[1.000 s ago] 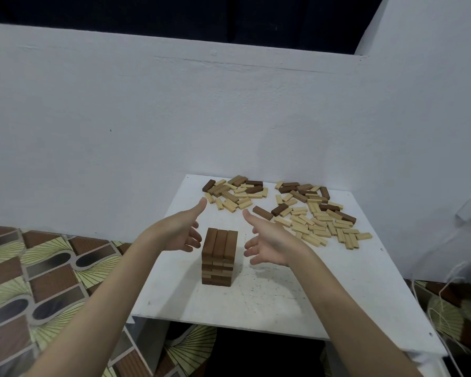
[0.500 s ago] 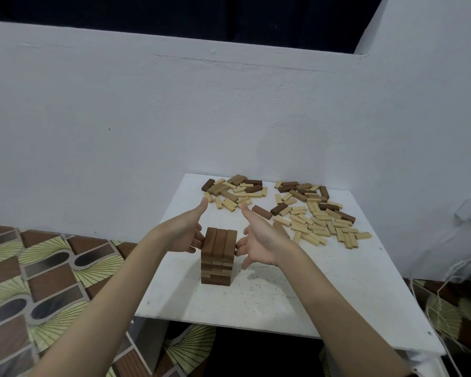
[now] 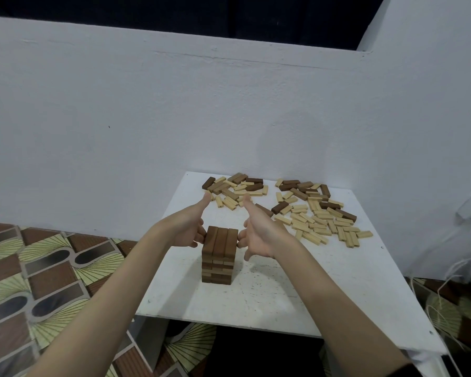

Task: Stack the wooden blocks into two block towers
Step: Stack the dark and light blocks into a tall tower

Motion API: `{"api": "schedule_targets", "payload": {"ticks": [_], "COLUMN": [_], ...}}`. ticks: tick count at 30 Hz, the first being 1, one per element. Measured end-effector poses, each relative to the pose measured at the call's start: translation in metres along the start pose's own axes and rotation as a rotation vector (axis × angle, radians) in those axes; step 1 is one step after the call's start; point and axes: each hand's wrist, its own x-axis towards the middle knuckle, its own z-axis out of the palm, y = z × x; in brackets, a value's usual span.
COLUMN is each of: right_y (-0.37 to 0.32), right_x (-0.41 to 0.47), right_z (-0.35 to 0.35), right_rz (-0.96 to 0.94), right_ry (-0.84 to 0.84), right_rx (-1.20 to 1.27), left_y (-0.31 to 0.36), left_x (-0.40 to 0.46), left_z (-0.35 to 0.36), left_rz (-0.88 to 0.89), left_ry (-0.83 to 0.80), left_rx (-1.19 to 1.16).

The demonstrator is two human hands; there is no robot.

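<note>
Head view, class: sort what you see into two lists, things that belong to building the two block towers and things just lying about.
Belongs to the job:
- dark block tower
- left hand and right hand, fingertips at its top layer
- far-left loose blocks
- far-right loose blocks
- white table

Just lying about:
- string
- patterned floor

— What surrounds the scene?
— A white table (image 3: pixel 324 289) stands against a plain white wall (image 3: pixel 152 118), with a dark opening (image 3: pixel 174 14) above.
— And the floor?
— Patterned floor (image 3: pixel 38 281), brown and yellow-green, at left.
</note>
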Motion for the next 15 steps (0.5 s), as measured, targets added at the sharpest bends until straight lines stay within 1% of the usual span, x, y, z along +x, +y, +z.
{"api": "schedule_targets", "payload": {"ticks": [9, 15], "right_y": [0.0010, -0.0008], "right_x": [0.0051, 0.0047], "right_z": [-0.0010, 0.0011], "right_rz": [0.003, -0.005], "right_ry": [0.022, -0.004], "right_rx": [0.000, -0.006], "left_y": [-0.0003, 0.0001], "left_x": [0.0029, 0.0044], "left_z": [-0.0023, -0.0017], "left_rz": [-0.013, 0.006], "left_ry": [-0.025, -0.060], "left_rx": [0.001, 0.014]}}
